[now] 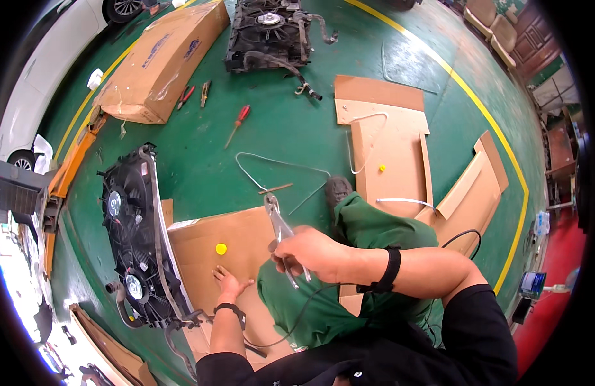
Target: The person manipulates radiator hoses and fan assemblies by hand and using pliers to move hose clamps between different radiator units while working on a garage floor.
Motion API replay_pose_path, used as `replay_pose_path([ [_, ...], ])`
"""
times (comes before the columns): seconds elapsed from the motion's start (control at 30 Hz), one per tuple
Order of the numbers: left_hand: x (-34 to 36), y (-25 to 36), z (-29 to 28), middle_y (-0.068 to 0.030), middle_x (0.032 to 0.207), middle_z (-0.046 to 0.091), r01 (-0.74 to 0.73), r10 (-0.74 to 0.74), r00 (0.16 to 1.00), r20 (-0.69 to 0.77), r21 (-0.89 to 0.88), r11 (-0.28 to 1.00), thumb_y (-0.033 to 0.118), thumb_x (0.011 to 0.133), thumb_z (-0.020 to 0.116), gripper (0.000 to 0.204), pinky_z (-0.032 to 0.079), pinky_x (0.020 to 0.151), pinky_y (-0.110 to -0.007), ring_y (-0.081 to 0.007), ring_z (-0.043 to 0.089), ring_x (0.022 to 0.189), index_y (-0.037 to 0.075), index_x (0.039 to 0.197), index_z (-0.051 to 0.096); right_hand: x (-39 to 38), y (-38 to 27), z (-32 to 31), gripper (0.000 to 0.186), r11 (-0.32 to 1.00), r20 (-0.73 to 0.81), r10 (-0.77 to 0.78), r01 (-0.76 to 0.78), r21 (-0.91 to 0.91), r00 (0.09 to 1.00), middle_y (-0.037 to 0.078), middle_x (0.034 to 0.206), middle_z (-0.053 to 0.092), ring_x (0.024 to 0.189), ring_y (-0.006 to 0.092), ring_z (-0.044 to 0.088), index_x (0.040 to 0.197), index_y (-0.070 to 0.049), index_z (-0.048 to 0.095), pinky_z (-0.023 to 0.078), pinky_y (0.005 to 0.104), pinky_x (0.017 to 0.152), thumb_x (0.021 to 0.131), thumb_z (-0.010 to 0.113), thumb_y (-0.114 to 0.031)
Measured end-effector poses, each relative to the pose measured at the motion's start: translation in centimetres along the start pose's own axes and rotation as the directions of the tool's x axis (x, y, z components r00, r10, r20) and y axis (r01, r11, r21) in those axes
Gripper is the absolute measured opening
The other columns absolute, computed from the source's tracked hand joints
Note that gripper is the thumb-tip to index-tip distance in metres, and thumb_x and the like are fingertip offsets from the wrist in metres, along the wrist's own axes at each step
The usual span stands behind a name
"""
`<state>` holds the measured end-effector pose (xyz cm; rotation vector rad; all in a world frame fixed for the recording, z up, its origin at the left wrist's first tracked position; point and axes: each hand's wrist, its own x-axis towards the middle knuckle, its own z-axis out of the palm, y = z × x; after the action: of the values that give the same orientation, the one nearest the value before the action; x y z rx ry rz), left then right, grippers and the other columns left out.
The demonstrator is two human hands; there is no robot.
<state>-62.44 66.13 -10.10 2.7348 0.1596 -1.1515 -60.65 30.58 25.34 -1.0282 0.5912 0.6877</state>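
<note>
Your right grip (308, 253) is wrapped around the handles of the silver pliers (279, 222), which you hold up at the right side of the flat cardboard (194, 241), their head pointing away from you. You have a thin brown strip (275, 188) just past that head; whether the two touch, I can't tell. Your left grip (229, 285) is empty, fingers spread and palm down on the flat cardboard, near a yellow cap (221, 249) lying on it.

Take that cardboard as your landmark: the black twin-fan unit (126, 251) lies along its left edge, and a bent silver wire (271, 161) is on the green floor (201, 170) beyond its far edge. Farther beyond sits a red-handled screwdriver (242, 116), and well to its right lies an opened-out carton (400, 154).
</note>
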Motion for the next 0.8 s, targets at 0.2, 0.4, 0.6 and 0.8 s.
replay_pose_path([
  [0.2,0.3,-0.5,0.7,-0.0365,0.163,0.003,0.017,-0.016,1.0,-0.011,0.022,1.0,0.063,0.054,0.093,0.159,0.009,0.126,-0.054,-0.0486,0.001,0.153,-0.012,0.155,-0.005,0.4,-0.1,0.3,0.017,0.998,0.039,0.002,0.0,-0.06,0.999,0.011,0.073,0.064,0.058,0.0162,0.052,0.081,0.002,0.064,0.039,0.0324,0.054,0.087,0.057,-0.012],
  [0.4,0.5,0.2,0.7,-0.0382,0.162,0.002,0.006,-0.006,1.0,0.0,0.012,1.0,0.063,0.054,0.093,0.159,0.009,0.126,-0.054,-0.0489,0.0,0.153,-0.012,0.155,-0.005,0.2,-0.4,-0.5,0.02,0.993,0.051,0.032,-0.026,-0.117,0.998,0.011,0.077,0.063,0.061,0.0146,0.05,0.099,0.003,0.062,0.04,0.0297,0.057,0.091,0.057,-0.014],
  [0.6,2.7,0.0,-1.0,-0.0367,0.161,0.012,0.088,-0.077,0.992,0.1,-0.117,0.989,0.061,0.07,0.083,0.137,0.019,0.123,-0.056,-0.0501,0.008,0.152,-0.014,0.155,0.005,-0.4,-1.5,-0.1,0.019,0.999,0.018,-0.002,0.003,-0.038,1.0,0.01,0.067,0.062,0.054,0.0152,0.051,0.078,0.001,0.063,0.039,0.0326,0.051,0.088,0.058,-0.014],
  [0.8,6.2,4.7,-4.3,-0.0309,0.156,0.035,0.04,-0.174,0.879,-0.443,-0.295,0.955,0.05,0.095,0.057,0.083,0.035,0.113,-0.057,-0.0441,0.035,0.144,-0.008,0.15,0.034,-2.9,-3.9,-0.2,0.019,1.0,0.068,0.013,-0.015,0.02,0.998,0.005,0.074,0.062,0.061,0.0127,0.054,0.093,0.002,0.064,0.044,0.03,0.056,0.092,0.057,-0.016],
])
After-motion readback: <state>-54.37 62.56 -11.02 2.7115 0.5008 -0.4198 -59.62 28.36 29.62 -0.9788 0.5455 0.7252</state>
